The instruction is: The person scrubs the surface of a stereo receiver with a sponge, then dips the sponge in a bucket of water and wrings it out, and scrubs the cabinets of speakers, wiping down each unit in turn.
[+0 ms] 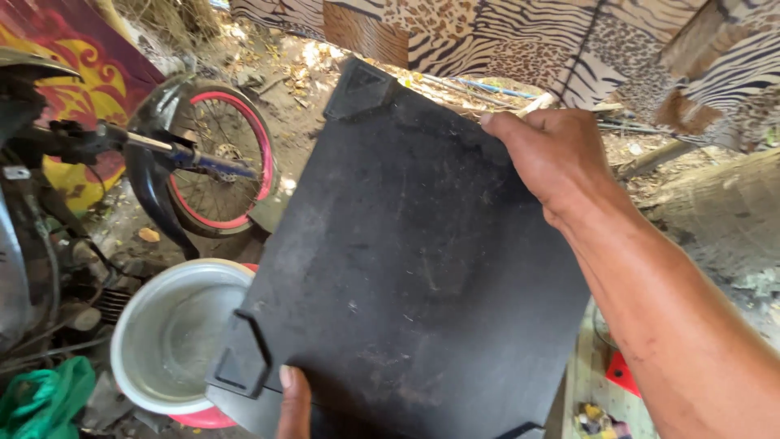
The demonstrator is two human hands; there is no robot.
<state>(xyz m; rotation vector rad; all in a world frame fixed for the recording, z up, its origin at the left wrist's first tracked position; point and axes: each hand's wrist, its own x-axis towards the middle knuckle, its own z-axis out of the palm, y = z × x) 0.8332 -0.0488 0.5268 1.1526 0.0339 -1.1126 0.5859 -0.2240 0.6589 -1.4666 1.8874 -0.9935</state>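
A large flat black square panel (406, 260), dusty and scuffed, with raised corner pieces, fills the middle of the view, tilted up. My right hand (552, 154) grips its upper right edge, fingers curled over the top. Only the thumb of my left hand (294, 402) shows at the bottom, pressed on the panel's lower left edge near a corner bracket. The rest of that hand is hidden behind the panel.
A round metal pot (166, 333) sits on a red base at lower left. A motorcycle with a red-rimmed front wheel (223, 154) stands at left. A green bag (45, 398) lies at the bottom left corner. Animal-print cloth (569, 41) hangs above. A log (715, 203) lies at right.
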